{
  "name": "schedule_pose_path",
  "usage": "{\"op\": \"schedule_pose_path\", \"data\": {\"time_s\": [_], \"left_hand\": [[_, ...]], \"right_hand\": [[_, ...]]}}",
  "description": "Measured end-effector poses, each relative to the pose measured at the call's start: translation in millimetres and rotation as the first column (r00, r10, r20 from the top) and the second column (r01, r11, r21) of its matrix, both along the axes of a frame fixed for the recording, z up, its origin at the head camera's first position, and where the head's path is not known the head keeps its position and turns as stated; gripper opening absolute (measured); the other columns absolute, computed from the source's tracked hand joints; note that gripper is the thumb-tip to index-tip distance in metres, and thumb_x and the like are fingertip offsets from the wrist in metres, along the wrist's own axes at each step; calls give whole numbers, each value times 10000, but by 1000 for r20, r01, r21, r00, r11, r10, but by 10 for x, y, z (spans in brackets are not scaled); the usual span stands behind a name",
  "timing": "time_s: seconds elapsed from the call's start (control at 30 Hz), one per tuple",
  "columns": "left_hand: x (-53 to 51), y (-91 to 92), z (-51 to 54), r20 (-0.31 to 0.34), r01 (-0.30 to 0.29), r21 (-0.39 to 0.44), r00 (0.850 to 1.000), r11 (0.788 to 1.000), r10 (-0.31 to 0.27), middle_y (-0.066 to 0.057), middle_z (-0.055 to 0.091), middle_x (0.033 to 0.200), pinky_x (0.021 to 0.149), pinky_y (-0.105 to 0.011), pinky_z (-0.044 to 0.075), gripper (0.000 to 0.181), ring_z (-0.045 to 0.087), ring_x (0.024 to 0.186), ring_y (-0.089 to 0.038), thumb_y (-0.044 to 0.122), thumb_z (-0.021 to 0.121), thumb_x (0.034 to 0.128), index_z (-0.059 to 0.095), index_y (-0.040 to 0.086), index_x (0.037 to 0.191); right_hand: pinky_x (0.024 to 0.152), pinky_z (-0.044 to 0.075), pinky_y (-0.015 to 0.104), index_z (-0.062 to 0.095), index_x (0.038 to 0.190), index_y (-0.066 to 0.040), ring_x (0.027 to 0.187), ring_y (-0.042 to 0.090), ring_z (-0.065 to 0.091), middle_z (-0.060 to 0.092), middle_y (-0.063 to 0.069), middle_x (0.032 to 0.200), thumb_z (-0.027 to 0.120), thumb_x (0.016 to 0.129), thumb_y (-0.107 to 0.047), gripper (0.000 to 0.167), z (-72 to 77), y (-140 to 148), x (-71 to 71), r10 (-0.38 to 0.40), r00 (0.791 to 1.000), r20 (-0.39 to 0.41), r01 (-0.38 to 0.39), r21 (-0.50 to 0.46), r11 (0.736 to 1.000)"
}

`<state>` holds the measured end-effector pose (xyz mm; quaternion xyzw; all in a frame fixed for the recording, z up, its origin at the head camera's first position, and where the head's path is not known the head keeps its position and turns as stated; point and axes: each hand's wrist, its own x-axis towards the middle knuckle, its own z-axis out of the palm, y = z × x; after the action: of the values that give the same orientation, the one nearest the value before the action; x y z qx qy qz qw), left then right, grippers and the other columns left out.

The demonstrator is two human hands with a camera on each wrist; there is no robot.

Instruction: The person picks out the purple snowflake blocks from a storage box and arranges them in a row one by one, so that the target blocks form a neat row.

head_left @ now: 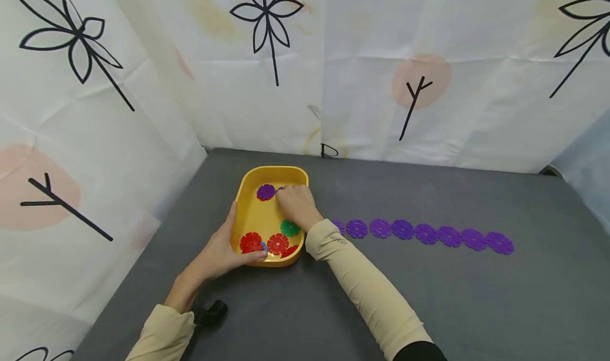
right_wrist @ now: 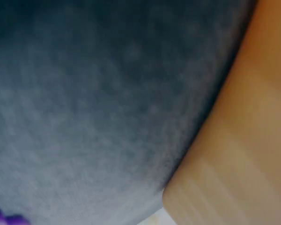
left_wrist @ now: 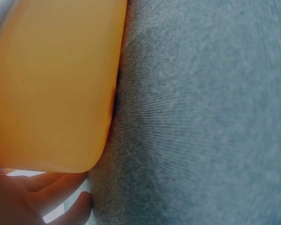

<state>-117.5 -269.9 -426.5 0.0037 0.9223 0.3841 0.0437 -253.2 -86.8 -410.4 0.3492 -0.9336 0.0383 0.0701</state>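
Observation:
A yellow plastic tray (head_left: pixel 248 213) stands on the grey table, with flower-shaped plastic discs inside. The left hand (head_left: pixel 221 250) grips its left side and near corner, thumb over the front rim. In the left wrist view, fingers (left_wrist: pixel 61 192) touch the far end of the tray wall (left_wrist: pixel 56 93). Reaching over the right rim, the right hand (head_left: pixel 296 205) has curled fingers at a purple disc (head_left: pixel 280 189), mostly hidden by the hand. Beside it lies another purple disc (head_left: pixel 266 192) over a red one. Red discs (head_left: pixel 278 244), a green disc (head_left: pixel 289 228) and a bit of blue lie nearer.
A row of several purple flower discs (head_left: pixel 426 234) runs rightward from the tray across the grey table (head_left: pixel 429 303). Printed white cloth (head_left: pixel 362 107) hangs behind and at the left. Below the left wrist is a black strap end (head_left: pixel 212 313).

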Motion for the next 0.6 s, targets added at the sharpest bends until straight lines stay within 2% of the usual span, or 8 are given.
{"op": "schedule_pose_path", "data": {"time_s": [0.07, 0.17, 0.33, 0.43, 0.53, 0.6], "left_hand": [[4, 9, -6, 2, -9, 1, 1000, 1000, 9, -151, 307, 1622, 1125, -558, 447, 1347, 467, 1350, -325, 553, 842, 764, -123, 228, 1645], [12, 6, -9, 5, -16, 0, 1000, 1000, 16, -150, 295, 1625, 1119, -565, 449, 1344, 456, 1354, -330, 537, 843, 769, -126, 222, 1645], [14, 13, -20, 22, -16, 5, 1000, 1000, 16, -156, 253, 1652, 1125, -565, 443, 1341, 437, 1371, -337, 522, 843, 776, -131, 215, 1644], [14, 19, -15, 26, -20, 4, 999, 1000, 20, -158, 288, 1627, 1122, -570, 447, 1339, 441, 1361, -338, 523, 843, 775, -128, 216, 1645], [10, 24, -6, 24, -17, 0, 1000, 1000, 17, -159, 333, 1589, 1108, -567, 459, 1340, 458, 1338, -333, 537, 840, 774, -123, 211, 1646], [1, 26, -7, 21, -12, -1, 1000, 1000, 12, -152, 363, 1559, 1093, -555, 472, 1335, 475, 1315, -323, 535, 838, 776, -126, 226, 1645]], "right_hand": [[506, 413, 244, 688, 718, -158, 584, 124, 512, 598, 5, 685, 592, 1019, -173, 316, -19, 8, 16, 9, 1000, -24, -9, -12, 1000], [513, 284, 236, 597, 651, -175, 602, 118, 391, 448, -6, 672, 631, 993, -177, 344, -30, 15, 24, 32, 999, 16, -31, -61, 998], [518, 220, 231, 433, 598, -191, 593, 114, 318, 316, -22, 648, 627, 984, -156, 434, -48, 12, 27, 14, 998, 62, -11, -58, 998], [536, 342, 212, 589, 666, -192, 623, 111, 443, 468, -23, 685, 665, 982, -205, 325, -51, 18, 34, 8, 998, 60, -4, -55, 999], [657, 524, 246, 767, 933, -221, 789, 144, 614, 675, -2, 915, 718, 956, -233, 55, -49, 31, 30, 3, 996, 84, 2, -60, 998], [706, 572, 278, 787, 1055, -245, 849, 154, 655, 726, -7, 1020, 740, 939, -223, 127, -50, 41, 21, 1, 995, 102, 7, -72, 997]]}}
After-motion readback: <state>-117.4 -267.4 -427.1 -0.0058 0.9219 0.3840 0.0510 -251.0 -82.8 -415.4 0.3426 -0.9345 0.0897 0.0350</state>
